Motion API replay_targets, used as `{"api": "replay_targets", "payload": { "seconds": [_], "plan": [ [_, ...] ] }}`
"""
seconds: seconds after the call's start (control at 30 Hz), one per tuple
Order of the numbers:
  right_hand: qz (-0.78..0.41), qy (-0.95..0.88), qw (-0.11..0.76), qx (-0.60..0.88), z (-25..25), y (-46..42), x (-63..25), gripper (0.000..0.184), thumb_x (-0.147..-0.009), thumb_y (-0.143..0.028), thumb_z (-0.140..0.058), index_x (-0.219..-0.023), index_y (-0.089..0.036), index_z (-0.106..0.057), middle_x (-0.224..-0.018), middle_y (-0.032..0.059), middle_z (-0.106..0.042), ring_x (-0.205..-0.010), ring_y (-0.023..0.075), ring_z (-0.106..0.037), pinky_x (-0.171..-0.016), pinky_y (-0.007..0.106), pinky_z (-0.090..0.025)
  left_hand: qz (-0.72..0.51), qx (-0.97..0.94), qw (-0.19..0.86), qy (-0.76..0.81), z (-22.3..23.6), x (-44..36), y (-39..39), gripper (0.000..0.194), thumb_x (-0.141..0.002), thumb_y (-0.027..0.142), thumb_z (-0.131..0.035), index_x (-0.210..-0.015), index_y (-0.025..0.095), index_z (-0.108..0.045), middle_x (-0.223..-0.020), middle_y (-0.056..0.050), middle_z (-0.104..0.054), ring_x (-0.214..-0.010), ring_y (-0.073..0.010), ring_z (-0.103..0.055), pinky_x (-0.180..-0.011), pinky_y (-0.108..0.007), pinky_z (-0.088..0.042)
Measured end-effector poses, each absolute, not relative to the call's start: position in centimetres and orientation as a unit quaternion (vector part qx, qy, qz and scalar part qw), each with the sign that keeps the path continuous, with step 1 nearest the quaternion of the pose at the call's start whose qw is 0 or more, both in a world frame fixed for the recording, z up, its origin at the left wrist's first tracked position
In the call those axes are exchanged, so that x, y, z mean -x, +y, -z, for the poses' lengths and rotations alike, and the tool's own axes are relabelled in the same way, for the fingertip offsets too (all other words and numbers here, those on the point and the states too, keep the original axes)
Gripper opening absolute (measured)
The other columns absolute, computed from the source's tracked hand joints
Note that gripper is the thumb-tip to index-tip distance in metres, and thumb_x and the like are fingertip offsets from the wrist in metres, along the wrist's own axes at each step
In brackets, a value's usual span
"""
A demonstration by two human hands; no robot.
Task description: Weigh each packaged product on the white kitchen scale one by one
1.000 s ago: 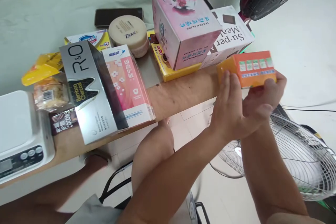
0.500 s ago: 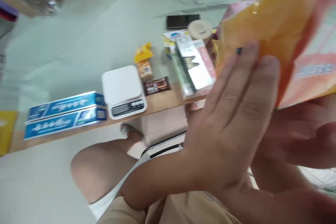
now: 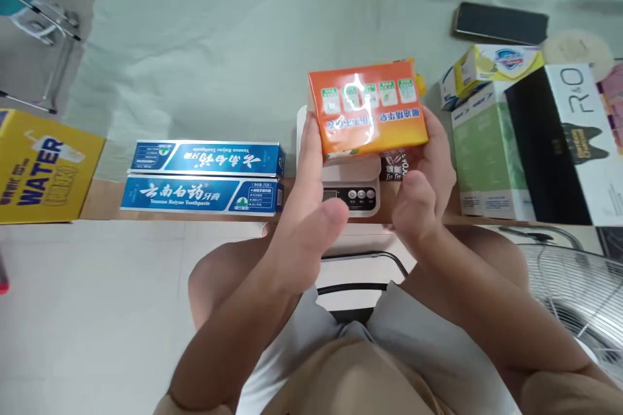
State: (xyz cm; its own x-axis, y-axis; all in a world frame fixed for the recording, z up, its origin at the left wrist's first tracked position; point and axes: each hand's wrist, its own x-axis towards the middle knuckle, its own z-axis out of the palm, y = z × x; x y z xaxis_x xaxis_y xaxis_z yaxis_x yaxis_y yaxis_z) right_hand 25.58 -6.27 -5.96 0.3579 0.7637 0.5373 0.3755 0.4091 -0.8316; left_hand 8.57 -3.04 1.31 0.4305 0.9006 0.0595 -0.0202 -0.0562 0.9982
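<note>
Between my two hands is an orange plastic-wrapped pack of soap (image 3: 367,107), held above the white kitchen scale (image 3: 348,174). My left hand (image 3: 302,227) presses its fingers along the left end of the pack, thumb raised. On the opposite end, my right hand (image 3: 423,181) curls its fingers round the side. The pack hides most of the scale's platform, while the buttons still show below it. A dark cocoa snack packet (image 3: 393,165) peeks out beside the scale, partly covered by the pack and my right hand.
Two blue toothpaste boxes (image 3: 202,194) lie left of the scale, with a yellow box (image 3: 41,168) farther left. To the right stand a green-and-white box (image 3: 487,155), a black-and-white box (image 3: 549,149) and a yellow soap box (image 3: 506,63). A phone (image 3: 501,24) lies behind them.
The orange pack has come from the far right to above the scale, both hands with it. My view has swung round and levelled.
</note>
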Motion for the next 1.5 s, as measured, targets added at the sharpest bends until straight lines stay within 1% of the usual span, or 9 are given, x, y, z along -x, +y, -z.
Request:
{"api": "replay_targets", "payload": {
  "seconds": [0.2, 0.37, 0.53, 0.7, 0.8, 0.93, 1.13, 1.3, 1.5],
  "plan": [
    [-0.198, -0.588, 0.553, 0.555, 5.8, -7.2, -26.6, 0.060, -0.101, -0.060, -0.048, -0.156, -0.036, -0.047, -0.154, 0.0056, -0.059, -0.143, 0.0325, -0.057, -0.120, 0.054, -0.050, -0.373, -0.536, 0.673, 0.348, 0.1, -8.5, -1.5, 0.080, -0.086, 0.085, -0.055, -0.141, 0.028, -0.062, -0.166, -0.004, -0.048, -0.166, -0.0323, -0.027, -0.133, -0.049, -0.039],
    [-0.156, -0.572, 0.566, 0.573, 6.3, -6.8, -27.4, 0.054, -0.104, -0.052, -0.048, -0.155, -0.035, -0.049, -0.158, 0.0040, -0.056, -0.151, 0.0335, -0.050, -0.128, 0.058, -0.041, -0.448, -0.500, 0.633, 0.386, 0.5, -8.0, -1.5, 0.074, -0.084, 0.082, -0.061, -0.140, 0.033, -0.062, -0.171, 0.003, -0.041, -0.167, -0.0253, -0.022, -0.139, -0.041, -0.028],
    [-0.139, -0.572, 0.560, 0.583, 6.8, -6.5, -28.1, 0.055, -0.102, -0.053, -0.050, -0.156, -0.041, -0.046, -0.161, 0.0008, -0.052, -0.155, 0.0339, -0.046, -0.130, 0.058, -0.039, -0.431, -0.534, 0.611, 0.394, 0.7, -8.1, -1.2, 0.075, -0.084, 0.085, -0.057, -0.139, 0.035, -0.062, -0.170, 0.003, -0.043, -0.166, -0.0277, -0.024, -0.138, -0.043, -0.031],
    [-0.150, -0.578, 0.563, 0.572, 6.9, -6.3, -28.3, 0.055, -0.102, -0.048, -0.052, -0.155, -0.034, -0.046, -0.161, 0.0040, -0.052, -0.155, 0.0316, -0.046, -0.130, 0.060, -0.038, -0.423, -0.538, 0.619, 0.386, 1.1, -8.5, -0.9, 0.077, -0.086, 0.084, -0.055, -0.144, 0.034, -0.057, -0.171, 0.000, -0.042, -0.165, -0.0275, -0.028, -0.137, -0.041, -0.033],
    [-0.174, -0.569, 0.559, 0.577, 6.9, -6.2, -28.0, 0.056, -0.102, -0.050, -0.053, -0.154, -0.032, -0.046, -0.162, 0.0055, -0.052, -0.154, 0.0304, -0.047, -0.130, 0.057, -0.039, -0.424, -0.535, 0.616, 0.392, 1.1, -8.7, -0.8, 0.073, -0.085, 0.084, -0.056, -0.139, 0.034, -0.060, -0.167, 0.000, -0.047, -0.165, -0.0294, -0.028, -0.136, -0.043, -0.035],
    [-0.218, -0.559, 0.553, 0.578, 6.7, -6.1, -27.5, 0.059, -0.101, -0.050, -0.055, -0.156, -0.033, -0.043, -0.163, 0.0059, -0.051, -0.154, 0.0308, -0.047, -0.130, 0.060, -0.038, -0.435, -0.516, 0.629, 0.386, 0.9, -9.2, -0.6, 0.072, -0.082, 0.082, -0.059, -0.132, 0.031, -0.061, -0.161, -0.004, -0.053, -0.165, -0.0328, -0.028, -0.133, -0.048, -0.039],
    [-0.237, -0.559, 0.567, 0.557, 6.1, -6.3, -26.7, 0.057, -0.099, -0.036, -0.060, -0.154, -0.034, -0.046, -0.159, 0.0066, -0.053, -0.150, 0.0293, -0.051, -0.127, 0.056, -0.044, -0.421, -0.520, 0.640, 0.377, 0.9, -9.5, -0.4, 0.069, -0.084, 0.078, -0.055, -0.129, 0.027, -0.062, -0.160, -0.007, -0.054, -0.162, -0.0332, -0.034, -0.126, -0.045, -0.047],
    [-0.255, -0.538, 0.584, 0.552, 6.1, -6.4, -25.8, 0.057, -0.097, -0.026, -0.061, -0.151, -0.033, -0.044, -0.155, 0.0068, -0.056, -0.144, 0.0255, -0.057, -0.122, 0.051, -0.051, -0.414, -0.534, 0.648, 0.351, 1.9, -9.3, -0.6, 0.069, -0.087, 0.074, -0.059, -0.138, 0.027, -0.059, -0.166, -0.005, -0.048, -0.162, -0.0310, -0.034, -0.134, -0.043, -0.036],
    [-0.148, -0.569, 0.629, 0.509, 4.3, -6.0, -24.8, 0.056, -0.091, -0.034, -0.073, -0.143, -0.040, -0.051, -0.154, 0.0040, -0.056, -0.145, 0.0261, -0.056, -0.104, 0.042, -0.063, -0.488, -0.548, 0.637, 0.238, -0.6, -8.2, -1.6, 0.073, -0.090, 0.071, -0.063, -0.147, 0.026, -0.058, -0.165, -0.007, -0.050, -0.164, -0.0360, -0.028, -0.135, -0.048, -0.033]
  ]
}}
